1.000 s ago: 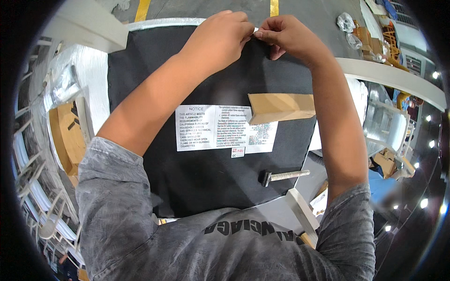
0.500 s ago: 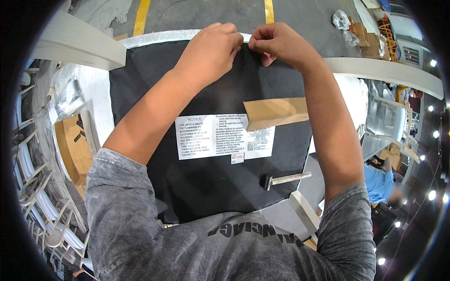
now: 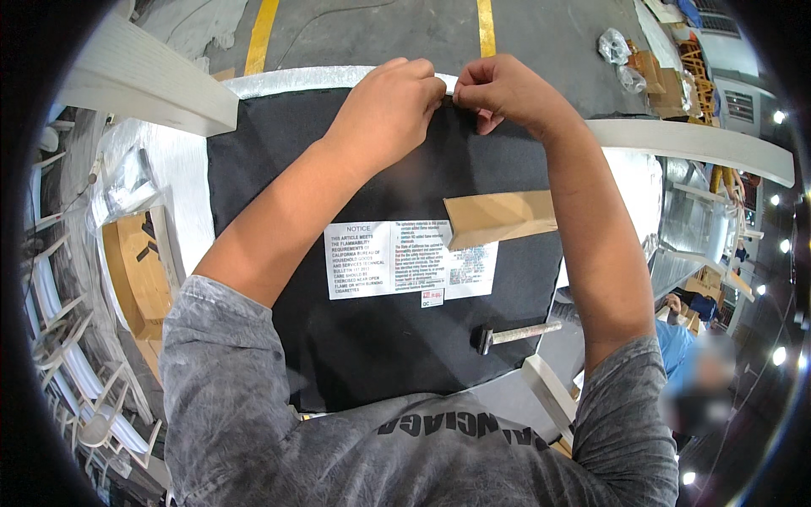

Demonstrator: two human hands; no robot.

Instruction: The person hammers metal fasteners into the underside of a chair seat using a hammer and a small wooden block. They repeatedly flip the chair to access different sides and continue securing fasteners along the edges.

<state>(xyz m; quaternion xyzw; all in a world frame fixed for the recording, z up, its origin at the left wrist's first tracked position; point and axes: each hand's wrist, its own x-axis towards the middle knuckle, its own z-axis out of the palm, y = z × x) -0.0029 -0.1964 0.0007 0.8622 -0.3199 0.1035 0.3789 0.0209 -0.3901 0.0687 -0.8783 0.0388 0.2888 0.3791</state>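
Note:
An upturned seat lies before me, its underside covered with black fabric (image 3: 372,346). Both of my arms stretch across it to the far edge. My left hand (image 3: 397,101) is closed, fingertips pinching the fabric where it meets the pale rim (image 3: 296,82). Just to its right, my right hand (image 3: 498,91) pinches the same edge between thumb and forefinger, other fingers curled below. The fingertips are partly hidden, so anything small between them cannot be made out. A folded cardboard strip (image 3: 503,218) lies on the fabric below my right hand, partly over a printed white label (image 3: 363,262).
A hammer (image 3: 515,334) rests on the fabric's near right part. Pale wooden legs (image 3: 160,80) rise at the corners, one curved leg (image 3: 693,139) on the right. An open cardboard box (image 3: 135,270) stands at left. A person in blue (image 3: 676,342) is at far right.
The whole view has shifted slightly, with the seat appearing a little lower. Both hands keep pinching the far edge, their fingertips slightly closer together. The person in blue has changed posture.

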